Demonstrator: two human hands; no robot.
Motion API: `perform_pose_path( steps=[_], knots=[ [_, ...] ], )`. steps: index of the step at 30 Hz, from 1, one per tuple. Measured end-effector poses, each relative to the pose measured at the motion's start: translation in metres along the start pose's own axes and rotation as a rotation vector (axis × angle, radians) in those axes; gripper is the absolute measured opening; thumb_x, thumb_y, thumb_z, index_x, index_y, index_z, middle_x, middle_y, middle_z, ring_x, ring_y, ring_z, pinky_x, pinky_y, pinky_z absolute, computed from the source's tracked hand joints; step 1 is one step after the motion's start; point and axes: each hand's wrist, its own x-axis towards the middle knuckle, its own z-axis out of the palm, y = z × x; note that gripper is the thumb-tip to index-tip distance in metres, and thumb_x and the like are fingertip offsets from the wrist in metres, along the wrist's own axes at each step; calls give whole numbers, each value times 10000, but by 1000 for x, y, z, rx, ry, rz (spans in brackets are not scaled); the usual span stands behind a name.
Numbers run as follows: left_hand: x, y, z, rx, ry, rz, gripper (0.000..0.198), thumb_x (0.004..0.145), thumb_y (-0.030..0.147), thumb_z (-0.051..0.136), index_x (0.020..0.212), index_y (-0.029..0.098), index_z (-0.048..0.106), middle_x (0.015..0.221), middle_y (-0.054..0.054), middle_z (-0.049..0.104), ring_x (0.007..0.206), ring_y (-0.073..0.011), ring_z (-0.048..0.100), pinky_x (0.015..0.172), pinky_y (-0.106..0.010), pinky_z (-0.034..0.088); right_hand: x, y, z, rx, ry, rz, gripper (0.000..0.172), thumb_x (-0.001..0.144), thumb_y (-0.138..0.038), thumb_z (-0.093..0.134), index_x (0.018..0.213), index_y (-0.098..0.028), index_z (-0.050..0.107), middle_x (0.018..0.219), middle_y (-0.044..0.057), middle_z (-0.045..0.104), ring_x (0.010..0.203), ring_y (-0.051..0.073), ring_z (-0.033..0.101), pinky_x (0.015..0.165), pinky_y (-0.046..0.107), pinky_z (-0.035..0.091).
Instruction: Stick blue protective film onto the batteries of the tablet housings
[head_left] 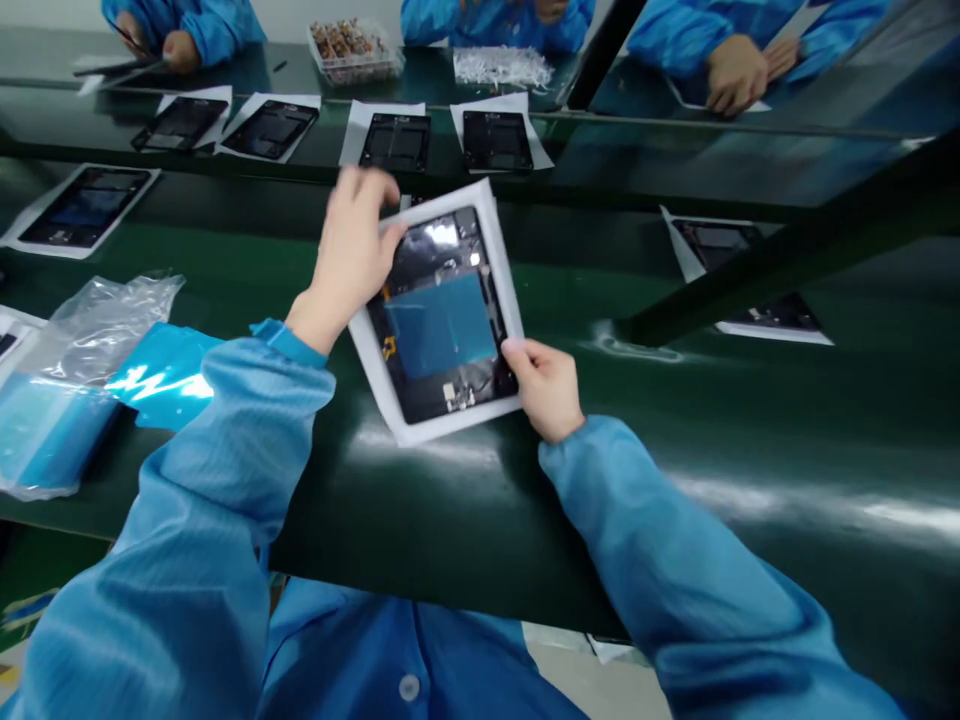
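Note:
A black tablet frame lies on a white sheet on the green belt, tilted. A blue film rectangle covers its middle. My left hand grips the sheet's upper left edge, fingers curled over it. My right hand pinches the sheet's lower right corner.
Several more black frames on white sheets lie further along the green belt. A clear bag with blue films sits at the left. A dark bar crosses the right side. Other people's hands rest across the belt near a plastic tray.

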Motion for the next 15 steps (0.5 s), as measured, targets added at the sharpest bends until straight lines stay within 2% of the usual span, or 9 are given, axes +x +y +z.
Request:
perform_pose_path(
  steps=[2, 3, 4, 6, 8, 10, 12, 15],
  knots=[
    [19, -4, 11, 29, 91, -85, 468, 1087, 403, 429, 1554, 390, 442, 1508, -81, 580, 1404, -326, 548, 1152, -617, 498, 46, 10, 2, 10, 95, 28, 559, 1024, -649, 535, 725, -185, 626, 651, -17, 519, 636, 145, 509, 589, 291, 411],
    [27, -6, 21, 24, 90, -143, 472, 1091, 391, 421, 1561, 355, 432, 1518, -99, 579, 1395, -330, 562, 1151, -617, 495, 71, 17, 0, 4, 143, 52, 535, 1040, -606, 533, 723, -182, 612, 651, -21, 506, 636, 137, 496, 588, 291, 399],
    [33, -8, 33, 11, 57, -210, 456, 1089, 370, 425, 1538, 297, 457, 1496, -132, 601, 1369, -341, 589, 1143, -615, 496, 95, 23, -4, -11, 200, 89, 495, 1051, -544, 549, 730, -173, 612, 658, -22, 510, 639, 129, 488, 592, 293, 395],
    [41, -11, 60, -15, -51, -349, 422, 1073, 366, 486, 1446, 174, 533, 1404, -208, 668, 1310, -383, 642, 1114, -615, 506, 139, 36, -16, -115, 318, 261, 466, 1068, -463, 555, 744, -139, 640, 682, 0, 560, 647, 121, 498, 595, 310, 399],
    [44, -12, 87, 6, -153, -487, 478, 1059, 434, 554, 1396, 95, 573, 1353, -264, 701, 1298, -433, 657, 1093, -626, 514, 171, 48, -32, -191, 355, 351, 503, 1093, -432, 501, 787, -75, 680, 745, 61, 630, 695, 141, 563, 618, 341, 421],
    [45, -10, 107, 51, -223, -560, 523, 1063, 468, 570, 1374, 49, 597, 1347, -297, 706, 1274, -441, 679, 1077, -612, 531, 189, 56, -46, -270, 339, 398, 531, 1119, -445, 460, 881, -45, 716, 862, 91, 691, 789, 184, 648, 673, 334, 495],
    [45, -8, 120, 73, -274, -584, 452, 1080, 383, 543, 1356, 33, 619, 1357, -309, 701, 1253, -417, 706, 1073, -578, 545, 195, 60, -55, -373, 299, 418, 442, 1127, -452, 505, 1055, -85, 741, 1034, 79, 733, 919, 219, 711, 786, 341, 593],
    [45, -9, 126, 74, -297, -584, 351, 1068, 178, 462, 1320, 30, 657, 1362, -311, 699, 1265, -392, 720, 1087, -529, 553, 194, 56, -55, -550, 251, 293, 335, 1127, -425, 546, 1307, -190, 700, 1296, 96, 712, 1109, 215, 719, 954, 419, 636]
  ],
)
